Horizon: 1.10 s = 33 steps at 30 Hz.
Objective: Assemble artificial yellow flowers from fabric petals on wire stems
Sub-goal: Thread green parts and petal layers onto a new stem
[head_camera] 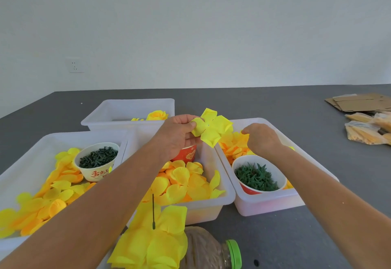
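While pinched, petal piece [209,128] in left fingers [186,126].

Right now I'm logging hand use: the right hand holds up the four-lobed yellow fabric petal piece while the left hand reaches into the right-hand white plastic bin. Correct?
Hands are swapped. In the head view, the left hand holds the four-lobed yellow fabric petal piece, and the right hand reaches into the right-hand white plastic bin.

A plain, pale grey-white painted wall [211,25] is seen across the back, evenly and softly lit. A white wall socket [76,65] is set low on its left side. Below it, a wide dark grey matte tabletop [264,101] is met by the wall's base.
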{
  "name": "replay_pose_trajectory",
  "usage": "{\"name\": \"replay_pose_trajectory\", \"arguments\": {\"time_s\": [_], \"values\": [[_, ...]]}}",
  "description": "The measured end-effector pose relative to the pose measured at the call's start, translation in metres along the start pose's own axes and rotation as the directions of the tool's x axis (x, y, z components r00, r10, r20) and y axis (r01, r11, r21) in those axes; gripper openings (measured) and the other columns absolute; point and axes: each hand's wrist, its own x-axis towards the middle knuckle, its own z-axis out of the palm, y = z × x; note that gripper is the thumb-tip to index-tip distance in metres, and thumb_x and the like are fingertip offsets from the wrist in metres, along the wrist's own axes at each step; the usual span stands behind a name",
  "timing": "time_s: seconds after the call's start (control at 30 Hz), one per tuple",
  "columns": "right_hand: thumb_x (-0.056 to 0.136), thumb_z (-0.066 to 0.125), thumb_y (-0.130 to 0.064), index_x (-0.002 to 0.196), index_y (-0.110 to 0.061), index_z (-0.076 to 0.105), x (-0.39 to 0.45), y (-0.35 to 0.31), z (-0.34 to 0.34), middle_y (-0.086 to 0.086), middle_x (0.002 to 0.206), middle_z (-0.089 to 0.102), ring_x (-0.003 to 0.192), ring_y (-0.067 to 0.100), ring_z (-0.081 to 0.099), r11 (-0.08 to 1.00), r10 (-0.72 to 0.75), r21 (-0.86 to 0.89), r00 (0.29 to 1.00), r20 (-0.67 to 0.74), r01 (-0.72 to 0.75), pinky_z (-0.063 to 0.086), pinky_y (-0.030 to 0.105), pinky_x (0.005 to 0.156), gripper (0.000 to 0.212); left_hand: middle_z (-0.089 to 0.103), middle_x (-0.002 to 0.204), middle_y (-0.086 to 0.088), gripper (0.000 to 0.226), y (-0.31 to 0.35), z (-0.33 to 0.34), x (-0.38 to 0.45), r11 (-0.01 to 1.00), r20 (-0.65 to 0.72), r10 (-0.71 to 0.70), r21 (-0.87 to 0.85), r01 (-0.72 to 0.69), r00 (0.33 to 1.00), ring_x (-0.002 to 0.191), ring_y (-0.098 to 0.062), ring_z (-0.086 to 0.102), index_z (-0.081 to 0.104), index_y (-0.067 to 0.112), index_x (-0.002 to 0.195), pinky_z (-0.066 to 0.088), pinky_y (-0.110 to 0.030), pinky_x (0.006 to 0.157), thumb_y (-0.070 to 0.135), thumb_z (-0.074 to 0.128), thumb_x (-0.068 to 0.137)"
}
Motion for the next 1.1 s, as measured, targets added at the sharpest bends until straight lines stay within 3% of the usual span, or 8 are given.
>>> {"name": "replay_pose_trajectory", "arguments": {"time_s": [0.1,0.13,0.2,0.27,0.37,0.77,0.9,1.1], "values": [[0.095,0.043,-0.010,0.119,-0.016,0.064,-0.009,-0.015,-0.013,0.003,0.123,0.063,0.119,0.025,0.050,0.968,-0.027,0.241,0.986,-0.163,0.067,0.043,0.036,0.096,0.033,0.066,0.085,-0.008,0.020,0.004,-0.006,-0.005,1.000,0.009,0.018,0.002,-0.018,1.000,0.071,-0.019,0.066,0.062,0.010,0.092,0.058,-0.026,0.061,0.003,0.044,0.096],[0.094,0.048,-0.017,0.110,-0.016,0.068,-0.015,-0.025,-0.021,0.000,0.112,0.069,0.110,0.023,0.056,0.841,0.032,0.538,0.989,-0.143,0.051,0.046,0.036,0.090,0.026,0.067,0.085,-0.008,0.019,0.005,-0.008,-0.007,1.000,0.006,0.030,-0.002,-0.030,1.000,0.069,-0.018,0.066,0.063,0.010,0.094,0.058,-0.025,0.060,0.003,0.045,0.096],[0.088,0.060,-0.035,0.099,-0.018,0.070,-0.032,-0.048,-0.038,-0.003,0.093,0.072,0.092,0.018,0.062,0.358,-0.001,0.929,0.995,0.101,-0.094,0.047,0.031,0.078,0.023,0.067,0.087,-0.009,0.017,0.007,-0.011,-0.011,0.998,-0.002,0.059,-0.013,-0.059,0.998,0.068,-0.019,0.067,0.063,0.008,0.100,0.058,-0.026,0.062,0.004,0.047,0.095],[0.070,0.071,-0.046,0.102,-0.017,0.068,-0.042,-0.063,-0.046,0.001,0.093,0.071,0.088,0.017,0.064,0.170,-0.146,0.973,0.973,0.181,-0.155,0.048,0.032,0.078,0.044,0.067,0.088,-0.010,0.018,0.010,-0.015,-0.016,0.996,-0.003,0.087,0.009,-0.087,0.996,0.070,-0.020,0.067,0.062,0.006,0.106,0.058,-0.027,0.065,0.005,0.048,0.095],[0.055,0.077,-0.032,0.104,-0.014,0.067,-0.053,-0.085,-0.050,0.004,0.095,0.071,0.087,0.021,0.066,0.038,-0.220,0.988,0.963,0.153,-0.149,0.052,0.036,0.083,0.053,0.069,0.082,-0.006,0.015,0.015,-0.020,-0.028,0.992,0.026,0.115,0.040,-0.116,0.993,0.069,-0.019,0.067,0.064,0.009,0.098,0.058,-0.026,0.063,0.005,0.049,0.094],[0.069,0.074,0.005,0.085,-0.004,0.067,-0.078,-0.128,-0.060,0.007,0.072,0.071,0.063,0.018,0.069,0.161,-0.284,0.986,0.954,0.099,-0.054,0.058,0.027,0.061,0.020,0.071,0.071,-0.003,0.007,0.032,-0.054,-0.074,0.980,0.004,0.178,0.092,-0.178,0.984,0.062,-0.016,0.068,0.065,0.011,0.077,0.058,-0.030,0.067,0.004,0.064,0.079],[0.072,0.071,0.004,0.080,-0.005,0.065,-0.082,-0.135,-0.060,0.008,0.072,0.072,0.065,0.020,0.070,0.082,-0.293,0.984,0.940,0.176,-0.159,0.057,0.028,0.059,0.013,0.070,0.070,-0.003,0.012,0.037,-0.056,-0.084,0.979,0.004,0.168,0.112,-0.168,0.986,0.065,-0.016,0.066,0.063,0.010,0.074,0.056,-0.035,0.076,0.016,0.069,0.065],[0.068,0.072,0.001,0.085,-0.005,0.066,-0.087,-0.136,-0.065,0.008,0.074,0.072,0.064,0.018,0.070,0.033,-0.294,0.967,0.922,0.252,-0.254,0.056,0.027,0.055,0.019,0.069,0.077,-0.008,0.005,0.042,-0.054,-0.094,0.987,-0.054,0.103,0.131,-0.095,0.993,0.071,-0.024,0.064,0.064,0.009,0.082,0.058,-0.028,0.064,0.011,0.061,0.085]]}}
